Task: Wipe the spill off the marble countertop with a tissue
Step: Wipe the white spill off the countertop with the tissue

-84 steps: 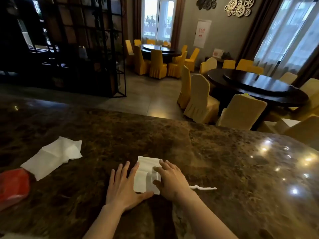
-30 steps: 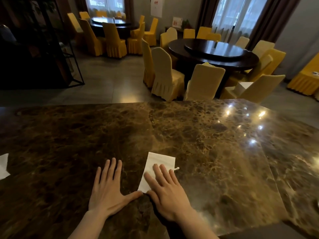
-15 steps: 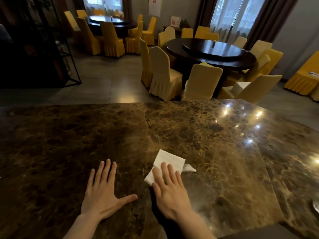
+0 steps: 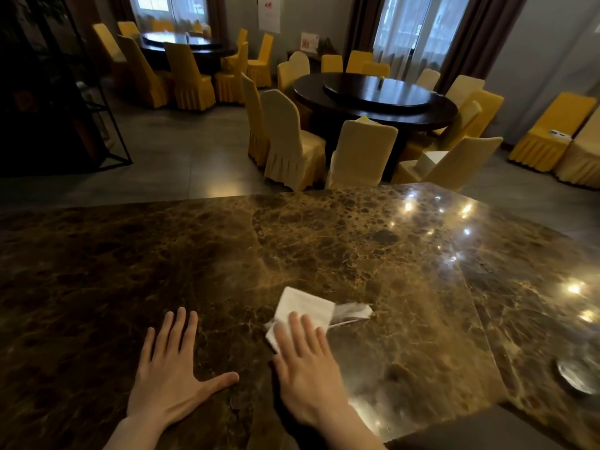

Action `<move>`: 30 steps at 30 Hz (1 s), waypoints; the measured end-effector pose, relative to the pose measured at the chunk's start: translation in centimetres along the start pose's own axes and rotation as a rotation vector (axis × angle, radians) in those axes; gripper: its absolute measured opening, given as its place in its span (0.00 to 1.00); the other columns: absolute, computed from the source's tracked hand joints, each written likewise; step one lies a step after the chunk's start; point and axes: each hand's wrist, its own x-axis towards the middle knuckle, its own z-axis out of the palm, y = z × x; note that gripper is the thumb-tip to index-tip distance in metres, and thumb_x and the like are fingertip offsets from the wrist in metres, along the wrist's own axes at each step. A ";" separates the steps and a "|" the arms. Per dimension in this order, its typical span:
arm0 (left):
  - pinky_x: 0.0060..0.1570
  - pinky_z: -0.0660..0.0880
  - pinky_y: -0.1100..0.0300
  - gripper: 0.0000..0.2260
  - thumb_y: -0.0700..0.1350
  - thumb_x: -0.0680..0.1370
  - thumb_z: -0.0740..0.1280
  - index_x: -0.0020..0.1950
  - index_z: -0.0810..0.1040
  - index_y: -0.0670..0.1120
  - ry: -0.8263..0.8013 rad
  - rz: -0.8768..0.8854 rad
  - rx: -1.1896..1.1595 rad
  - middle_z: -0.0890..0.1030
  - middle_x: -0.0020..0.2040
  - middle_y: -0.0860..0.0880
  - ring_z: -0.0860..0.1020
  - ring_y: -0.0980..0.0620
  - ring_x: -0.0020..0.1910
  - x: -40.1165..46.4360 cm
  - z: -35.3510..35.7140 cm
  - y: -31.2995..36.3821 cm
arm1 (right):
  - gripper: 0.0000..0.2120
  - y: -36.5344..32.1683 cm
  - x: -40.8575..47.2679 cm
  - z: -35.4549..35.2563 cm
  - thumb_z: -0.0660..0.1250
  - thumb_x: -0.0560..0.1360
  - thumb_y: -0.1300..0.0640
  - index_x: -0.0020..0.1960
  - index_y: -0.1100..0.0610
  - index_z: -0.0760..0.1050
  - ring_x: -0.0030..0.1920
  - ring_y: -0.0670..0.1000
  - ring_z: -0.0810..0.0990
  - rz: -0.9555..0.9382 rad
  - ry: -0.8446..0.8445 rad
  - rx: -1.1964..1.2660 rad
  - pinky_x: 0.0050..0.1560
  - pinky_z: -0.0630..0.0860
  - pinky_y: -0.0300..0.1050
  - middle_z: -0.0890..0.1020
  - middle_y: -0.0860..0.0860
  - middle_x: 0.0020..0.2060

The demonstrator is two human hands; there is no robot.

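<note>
Head view: the right hand (image 4: 308,368) presses flat, fingers extended, on the folded tissue (image 4: 300,311) on the marble countertop (image 4: 324,248). The left hand (image 4: 172,371) rests splayed, holding nothing. Thin and tearable, the tissue likely handles best under a flat palm.

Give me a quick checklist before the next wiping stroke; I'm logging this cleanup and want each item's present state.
1. Tissue under the wiping hand: ok. The right hand lies flat with its fingers on the near part of the folded tissue.
2. Bracing hand: ok. The left hand is spread flat on the marble countertop, apart from the tissue.
3. Tissue intact: not ok. A twisted strip trails from its right side.
4. Spill remaining: cannot tell. Glare and marble veining hide any wet film.
5. Path ahead: ok. Bare marble lies beyond the tissue.
6. Pale round patch near the right edge: cannot tell what it is.
</note>
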 end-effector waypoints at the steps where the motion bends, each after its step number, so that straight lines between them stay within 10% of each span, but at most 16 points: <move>1: 0.83 0.34 0.43 0.66 0.91 0.56 0.40 0.80 0.27 0.51 -0.001 -0.005 0.002 0.28 0.82 0.50 0.27 0.51 0.80 0.1 -0.1 0.1 | 0.28 -0.3 -0.4 0.2 0.39 0.83 0.39 0.81 0.43 0.44 0.79 0.54 0.35 -0.046 -0.004 -0.008 0.78 0.36 0.59 0.41 0.48 0.80; 8: 0.82 0.33 0.43 0.66 0.91 0.54 0.39 0.79 0.26 0.51 -0.040 -0.024 0.007 0.27 0.81 0.50 0.26 0.50 0.80 -0.2 -0.5 0.0 | 0.26 7.0 0.7 -3.5 0.41 0.85 0.43 0.81 0.47 0.44 0.80 0.54 0.38 0.324 0.061 -0.027 0.79 0.39 0.54 0.42 0.53 0.81; 16: 0.83 0.34 0.43 0.66 0.91 0.54 0.38 0.79 0.26 0.51 -0.045 -0.025 0.010 0.27 0.81 0.50 0.28 0.50 0.80 -0.2 -0.7 0.2 | 0.26 1.0 -0.2 -0.7 0.42 0.83 0.41 0.80 0.43 0.47 0.80 0.53 0.38 -0.044 0.019 -0.024 0.76 0.33 0.55 0.45 0.48 0.81; 22: 0.83 0.34 0.43 0.66 0.91 0.54 0.36 0.79 0.26 0.50 -0.046 -0.034 0.048 0.28 0.81 0.49 0.28 0.50 0.80 -0.3 -0.8 0.4 | 0.23 5.6 0.1 -3.7 0.48 0.85 0.49 0.79 0.51 0.58 0.80 0.56 0.50 0.147 0.146 -0.034 0.79 0.53 0.51 0.56 0.52 0.80; 27: 0.83 0.34 0.44 0.66 0.91 0.54 0.37 0.79 0.25 0.50 -0.042 -0.033 0.039 0.27 0.81 0.50 0.27 0.50 0.80 -0.3 -0.8 0.4 | 0.05 3.8 0.5 -3.9 0.69 0.75 0.60 0.48 0.52 0.82 0.54 0.53 0.80 0.106 0.251 0.033 0.44 0.76 0.47 0.83 0.47 0.50; 30: 0.83 0.33 0.44 0.66 0.91 0.55 0.38 0.79 0.26 0.50 -0.042 -0.036 0.039 0.27 0.81 0.50 0.27 0.50 0.80 -0.3 -0.7 0.4 | 0.07 4.6 1.0 -5.9 0.70 0.74 0.60 0.46 0.50 0.85 0.44 0.47 0.82 0.237 0.308 0.389 0.42 0.78 0.46 0.85 0.45 0.41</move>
